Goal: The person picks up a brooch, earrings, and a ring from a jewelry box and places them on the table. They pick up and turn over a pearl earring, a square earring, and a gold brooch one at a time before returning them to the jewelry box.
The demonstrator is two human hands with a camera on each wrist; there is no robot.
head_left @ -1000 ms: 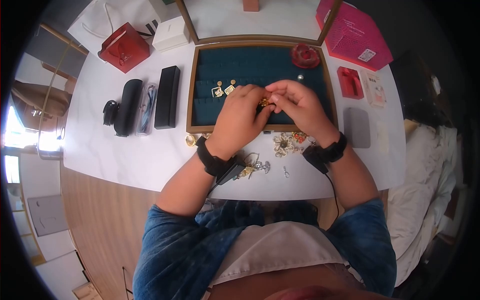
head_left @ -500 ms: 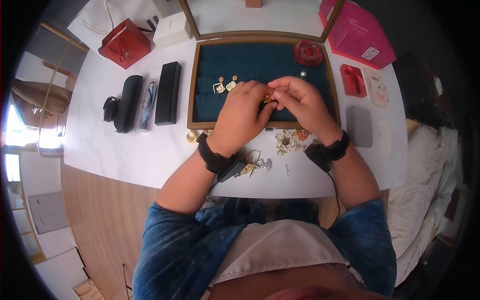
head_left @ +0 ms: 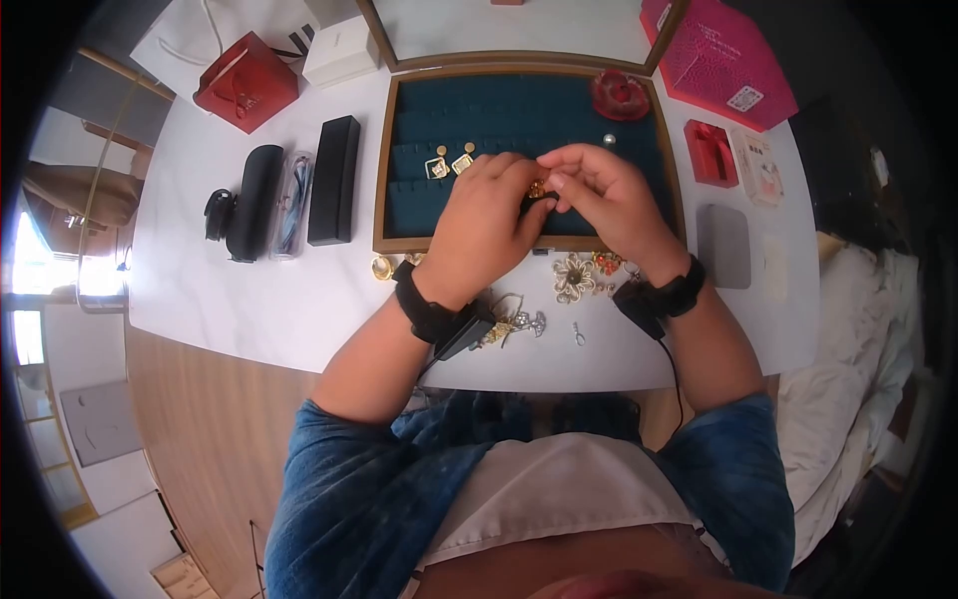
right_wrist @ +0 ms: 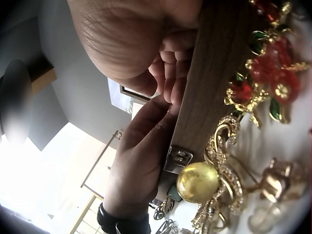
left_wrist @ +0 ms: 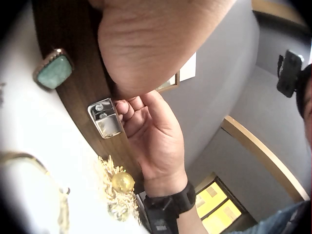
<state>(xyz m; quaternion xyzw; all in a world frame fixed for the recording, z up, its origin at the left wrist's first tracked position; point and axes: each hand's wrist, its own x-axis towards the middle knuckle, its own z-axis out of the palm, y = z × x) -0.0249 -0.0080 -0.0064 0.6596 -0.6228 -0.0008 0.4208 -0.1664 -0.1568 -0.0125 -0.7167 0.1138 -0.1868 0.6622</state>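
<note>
A small gold-coloured ornament [head_left: 537,188] is pinched between the fingertips of both hands above the wooden-framed jewellery tray with dark teal velvet lining [head_left: 399,130], over the tray's near half. The left hand [head_left: 482,225] is seen with its fingers curled toward the ornament, and the right hand [head_left: 607,200] is curled likewise, its thumb and forefinger closed on the piece from the opposite side; the exact shape of the ornament cannot be told, since it is mostly hidden by the fingers. Inside the tray, just left of the hands, a pair of square gold earrings [head_left: 449,162] is set in the lining, a single white pearl [head_left: 608,142] lies just beyond the right hand, and a red flower-shaped ornament [head_left: 620,96] is placed in the far right corner. On the white marble table [head_left: 249,299], just in front of the tray's near edge, a pale gold flower brooch with a pearl centre [head_left: 574,277] and a red-and-green enamelled brooch [head_left: 605,264] are laid. To the left of the tray a long black rectangular box [head_left: 333,180] and a black oval glasses case [head_left: 254,203] are found, and to its right a small red gift box with a bow [head_left: 710,153].
</note>
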